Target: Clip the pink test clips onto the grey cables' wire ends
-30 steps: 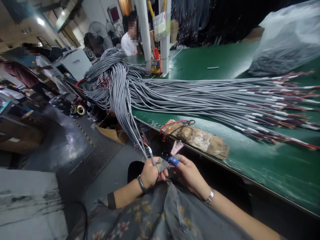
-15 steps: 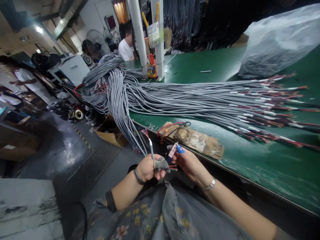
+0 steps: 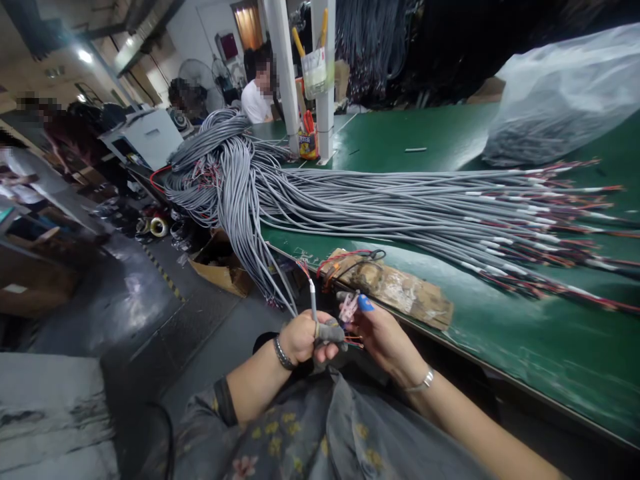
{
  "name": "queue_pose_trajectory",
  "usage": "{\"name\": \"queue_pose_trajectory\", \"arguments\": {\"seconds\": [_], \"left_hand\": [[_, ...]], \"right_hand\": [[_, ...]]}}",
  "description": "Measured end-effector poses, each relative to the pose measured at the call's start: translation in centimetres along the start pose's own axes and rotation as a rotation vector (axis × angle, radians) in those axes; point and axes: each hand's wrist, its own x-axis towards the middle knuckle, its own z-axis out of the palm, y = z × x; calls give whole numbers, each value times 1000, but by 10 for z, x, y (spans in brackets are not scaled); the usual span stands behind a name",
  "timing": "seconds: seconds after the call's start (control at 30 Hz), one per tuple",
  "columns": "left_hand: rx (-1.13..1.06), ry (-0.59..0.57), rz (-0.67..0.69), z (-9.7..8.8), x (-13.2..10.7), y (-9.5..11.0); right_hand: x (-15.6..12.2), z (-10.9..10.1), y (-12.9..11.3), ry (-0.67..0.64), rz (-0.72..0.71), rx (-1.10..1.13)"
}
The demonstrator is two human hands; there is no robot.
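Note:
My left hand (image 3: 307, 337), with grey covering on its fingers, is closed around a grey cable (image 3: 313, 303). One end of that cable rises above the fist, with thin coloured wires fanning from its tip. Bare orange and green wire ends (image 3: 355, 341) stick out of the fist toward the right. Close beside it, my right hand (image 3: 383, 333) pinches a small pale pink piece with dark marks (image 3: 349, 308); its exact kind is unclear. A blue cover sits on the right thumb. Between the hands, the fingers partly hide the wires.
A long bundle of grey cables (image 3: 375, 200) lies across the green table (image 3: 525, 360). Near the edge is a worn wooden block (image 3: 410, 293) with wires. A clear plastic bag (image 3: 560, 100) stands at the back right, a cardboard box (image 3: 220, 267) below the table. People work in the background.
The pink piece has turned in my right fingers, and the dark blue wire near it shows less. Both hands appear slightly farther right as the view shifts. My left hand keeps its grip.

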Motion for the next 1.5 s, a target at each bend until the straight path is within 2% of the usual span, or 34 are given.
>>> {"name": "queue_pose_trajectory", "arguments": {"seconds": [0.2,0.5,0.73,1.07,1.23,1.5], "left_hand": [[36,15,-25,3,1,0],[36,143,61,15,-20,-4],[21,206,121,16,-21,-13],[-59,149,87,15,-12,-3],[-59,138,68,13,-9,-5],[-92,133,76,10,-9,-5]], "right_hand": [[-1,1,1,25,0,0],[-6,-5,0,-135,172,78],[-8,1,0,-74,52,5],[-10,2,-2,-81,52,-41],[-6,-1,3,-15,-33,-69],[-7,0,5,-12,-69,-123]]}}
